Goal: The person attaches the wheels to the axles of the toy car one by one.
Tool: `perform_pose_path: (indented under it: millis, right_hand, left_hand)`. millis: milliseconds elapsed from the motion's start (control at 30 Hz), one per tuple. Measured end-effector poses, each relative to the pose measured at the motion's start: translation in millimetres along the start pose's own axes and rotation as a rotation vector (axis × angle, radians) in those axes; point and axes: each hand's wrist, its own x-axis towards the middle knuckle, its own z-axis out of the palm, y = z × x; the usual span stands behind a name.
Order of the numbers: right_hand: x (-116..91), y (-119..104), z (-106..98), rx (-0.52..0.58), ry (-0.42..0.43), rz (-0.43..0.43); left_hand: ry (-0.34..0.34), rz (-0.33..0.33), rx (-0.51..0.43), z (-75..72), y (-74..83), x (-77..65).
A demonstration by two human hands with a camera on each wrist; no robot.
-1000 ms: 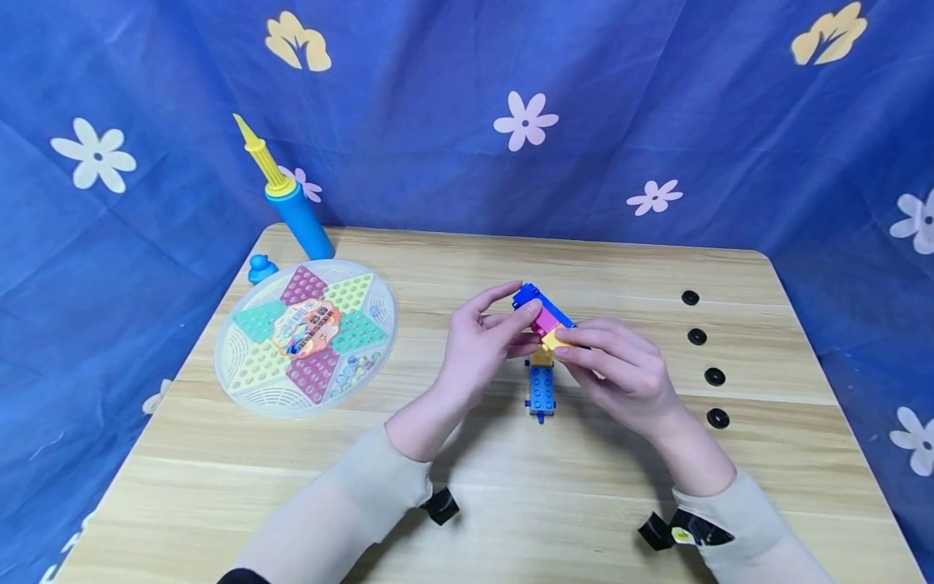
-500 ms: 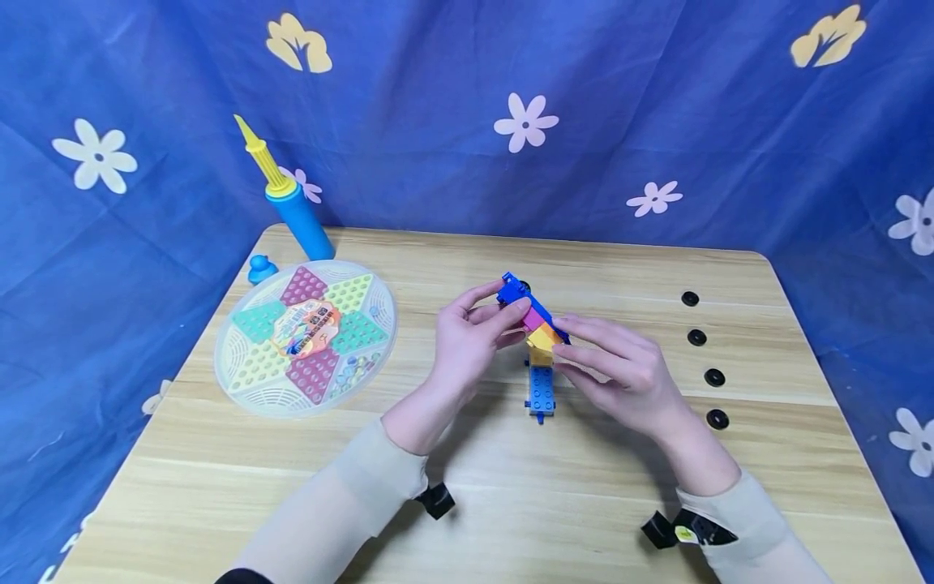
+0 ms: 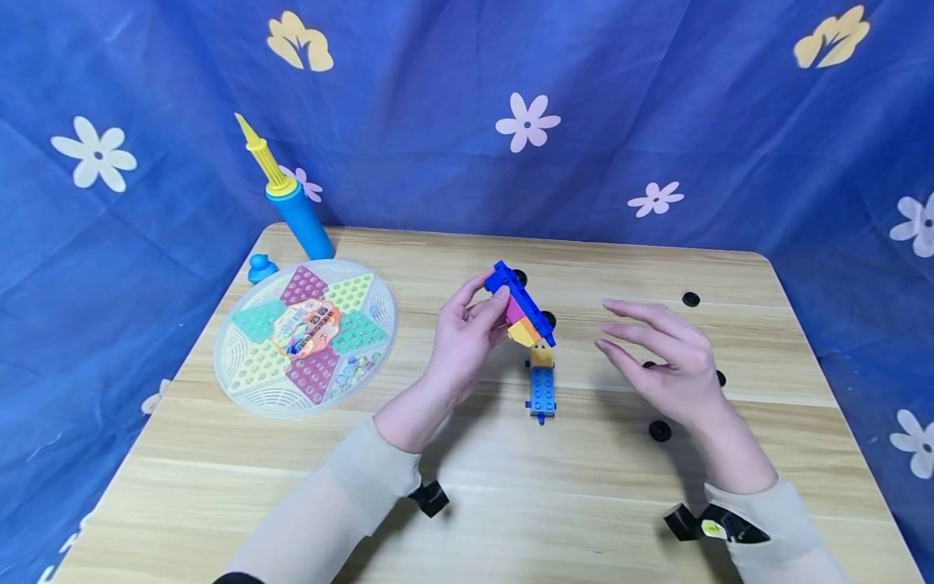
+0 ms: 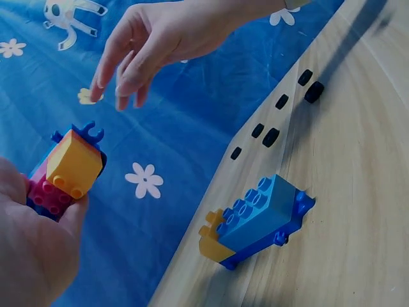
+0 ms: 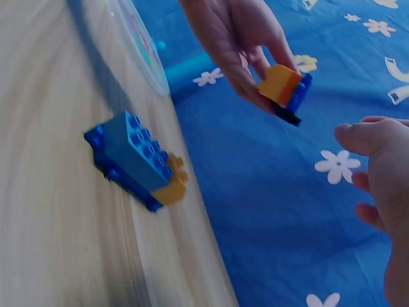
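Note:
My left hand [image 3: 463,345] holds up a toy block car [image 3: 521,300] with a blue base, a pink brick and a yellow brick. Black wheels show along its far side in the head view. In the left wrist view a blue hook [image 4: 92,133] juts from its end by the yellow brick [image 4: 75,167]. My right hand [image 3: 667,357] hovers to the right with fingers apart, holding nothing. Between and below the hands, a second block car [image 3: 541,391] stands on the table, with light blue and yellow bricks on a dark blue base. No wheels show on it.
Several loose black wheels [image 3: 660,431] lie on the table [image 3: 584,503] under and around the right hand. At left lie a round Chinese checkers board [image 3: 343,277] and a small blue duck [image 3: 261,268]. Behind them a blue and yellow pump [image 3: 305,221] stands upright.
My right hand has let go of the block car and moved right, uncovering two loose wheels. My left hand has drawn the car slightly left and away, turning its wheels into view.

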Motion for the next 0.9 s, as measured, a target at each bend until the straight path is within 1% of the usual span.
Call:
perform_pose_path:
  millis: [100, 200, 333, 467, 600, 700, 767, 833, 900]
  right_hand:
    - [-2.1, 5.3, -8.7, -0.011, 0.036, 0.058]
    - [-5.6, 13.8, -20.0, -0.032, 0.041, 0.132]
    - [-15.7, 32.5, -40.2, -0.103, -0.021, 0.278]
    - [-28.7, 52.0, -63.4, -0.188, -0.106, 0.460]
    - [-42.9, 67.0, -83.5, -0.213, -0.162, 0.616]
    - [-55.9, 77.0, -94.4, -0.215, -0.176, 0.688]
    - [-65.0, 83.1, -100.0, -0.215, -0.184, 0.719]
    - [-73.4, 87.9, -104.9, -0.234, -0.205, 0.753]
    - [-81.7, 92.1, -108.8, -0.251, -0.247, 0.808]
  left_hand:
    - [-0.010, -0.024, -0.036, -0.6, 1.7, 0.1]
    - [-0.022, -0.035, -0.049, -2.8, 2.7, 0.2]
    - [-0.028, -0.015, -0.028, -7.6, 3.5, 0.6]
    - [-0.041, 0.009, 0.010, -12.7, 5.2, 1.3]
    - [-0.039, 0.019, 0.041, -17.5, 7.8, 1.3]
    - [-0.027, 0.026, 0.062, -20.3, 9.8, 0.5]
    - [-0.028, 0.030, 0.075, -21.8, 10.6, 0.5]
    - [-0.033, 0.037, 0.091, -22.9, 10.8, 0.8]
    - [-0.035, 0.047, 0.109, -24.0, 10.8, 1.0]
